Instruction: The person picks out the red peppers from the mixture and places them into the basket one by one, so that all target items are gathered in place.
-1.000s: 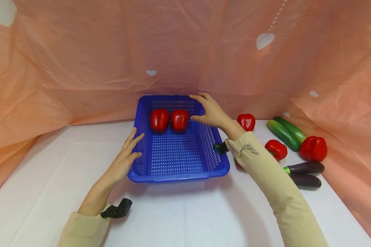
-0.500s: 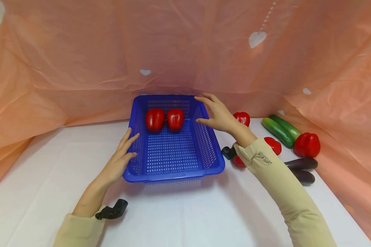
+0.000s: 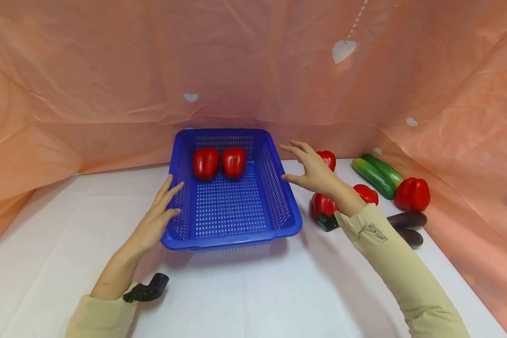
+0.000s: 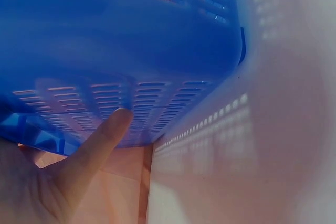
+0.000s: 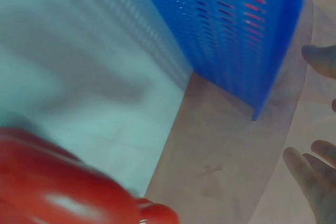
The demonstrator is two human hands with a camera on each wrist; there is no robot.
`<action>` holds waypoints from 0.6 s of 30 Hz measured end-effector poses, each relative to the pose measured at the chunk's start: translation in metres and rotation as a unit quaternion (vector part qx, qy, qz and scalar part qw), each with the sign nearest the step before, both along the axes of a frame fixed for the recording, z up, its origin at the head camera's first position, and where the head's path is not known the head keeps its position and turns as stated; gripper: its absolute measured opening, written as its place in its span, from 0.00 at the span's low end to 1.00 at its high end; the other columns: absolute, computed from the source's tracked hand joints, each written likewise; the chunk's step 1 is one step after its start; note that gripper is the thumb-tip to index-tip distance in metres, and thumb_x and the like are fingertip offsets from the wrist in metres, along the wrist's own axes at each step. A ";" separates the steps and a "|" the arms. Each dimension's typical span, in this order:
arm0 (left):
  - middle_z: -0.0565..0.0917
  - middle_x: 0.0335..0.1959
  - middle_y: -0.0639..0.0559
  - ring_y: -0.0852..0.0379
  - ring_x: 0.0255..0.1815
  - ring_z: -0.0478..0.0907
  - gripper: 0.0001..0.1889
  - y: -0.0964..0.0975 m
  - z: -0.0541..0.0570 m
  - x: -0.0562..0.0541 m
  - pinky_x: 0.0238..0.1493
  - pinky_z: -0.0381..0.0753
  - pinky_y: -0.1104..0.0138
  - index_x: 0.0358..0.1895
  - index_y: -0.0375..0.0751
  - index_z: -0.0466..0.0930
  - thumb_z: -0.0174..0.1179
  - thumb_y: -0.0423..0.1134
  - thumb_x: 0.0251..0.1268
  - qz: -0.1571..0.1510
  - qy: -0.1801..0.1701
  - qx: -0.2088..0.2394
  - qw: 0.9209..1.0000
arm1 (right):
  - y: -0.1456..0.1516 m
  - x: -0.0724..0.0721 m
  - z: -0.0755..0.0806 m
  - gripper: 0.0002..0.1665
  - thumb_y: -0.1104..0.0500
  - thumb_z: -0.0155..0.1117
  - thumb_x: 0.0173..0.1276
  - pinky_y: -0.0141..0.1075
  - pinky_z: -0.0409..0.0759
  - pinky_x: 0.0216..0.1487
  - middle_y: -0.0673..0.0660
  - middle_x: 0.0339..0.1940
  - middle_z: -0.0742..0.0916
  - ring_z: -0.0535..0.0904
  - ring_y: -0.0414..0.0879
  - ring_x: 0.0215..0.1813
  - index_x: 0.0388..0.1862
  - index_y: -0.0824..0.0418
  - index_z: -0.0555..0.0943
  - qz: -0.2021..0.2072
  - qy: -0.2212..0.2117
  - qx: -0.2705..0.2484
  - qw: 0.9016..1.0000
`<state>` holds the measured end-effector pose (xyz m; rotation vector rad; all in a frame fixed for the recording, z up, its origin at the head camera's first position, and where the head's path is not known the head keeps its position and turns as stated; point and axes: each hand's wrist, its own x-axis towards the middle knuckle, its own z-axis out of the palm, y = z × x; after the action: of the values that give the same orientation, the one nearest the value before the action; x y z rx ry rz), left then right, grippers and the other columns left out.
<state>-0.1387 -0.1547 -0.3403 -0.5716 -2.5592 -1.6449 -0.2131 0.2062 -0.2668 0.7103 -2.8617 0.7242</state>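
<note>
A blue perforated basket (image 3: 232,241) stands on the white table with two red bell peppers, a left one (image 3: 206,164) and a right one (image 3: 234,163), side by side at its far end. My left hand (image 3: 152,223) is at the basket's left side, fingers spread and fairly straight; in the left wrist view its thumb (image 4: 97,148) lies near or against the basket's side, contact unclear. Just off the right rim, my right hand (image 3: 314,171) hovers with fingers apart, holding nothing. Below it a red bell pepper (image 3: 321,205) lies beside the basket, also large in the right wrist view.
Right of the basket lie more red bell peppers: one at the back (image 3: 327,158), one partly behind the right arm (image 3: 366,193), one far right (image 3: 412,194). Two cucumbers (image 3: 373,178) and two eggplants (image 3: 407,219) lie there too. An orange curtain (image 3: 236,61) hangs behind.
My right hand has moved from over the basket's inside out past its right rim, staying empty. The left hand keeps its place at the basket. The whole scene shifts slightly left in view.
</note>
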 end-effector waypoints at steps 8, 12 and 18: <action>0.34 0.78 0.39 0.36 0.77 0.29 0.29 -0.001 0.000 0.001 0.70 0.32 0.35 0.72 0.27 0.52 0.42 0.26 0.67 -0.002 -0.002 0.004 1.000 | 0.014 0.009 -0.011 0.44 0.58 0.70 0.59 0.62 0.66 0.65 0.65 0.75 0.60 0.60 0.62 0.73 0.73 0.56 0.63 -0.007 -0.001 0.005 1.000; 0.34 0.78 0.39 0.36 0.77 0.29 0.30 -0.001 0.000 0.001 0.69 0.32 0.34 0.72 0.27 0.52 0.42 0.26 0.67 -0.004 -0.002 0.004 1.000 | 0.021 0.013 -0.015 0.44 0.58 0.70 0.58 0.63 0.67 0.63 0.64 0.75 0.61 0.59 0.63 0.74 0.73 0.55 0.63 -0.015 -0.008 0.003 1.000; 0.34 0.78 0.39 0.36 0.77 0.28 0.29 -0.001 0.000 0.001 0.69 0.32 0.34 0.72 0.27 0.52 0.42 0.26 0.67 -0.004 -0.004 0.004 1.000 | 0.030 0.018 -0.020 0.43 0.58 0.70 0.59 0.62 0.70 0.61 0.66 0.75 0.61 0.61 0.64 0.72 0.72 0.58 0.64 -0.015 -0.011 0.007 1.000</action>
<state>-0.1382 -0.1554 -0.3399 -0.5778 -2.5576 -1.6618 -0.1950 0.2366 -0.2870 0.6649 -2.8931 0.7142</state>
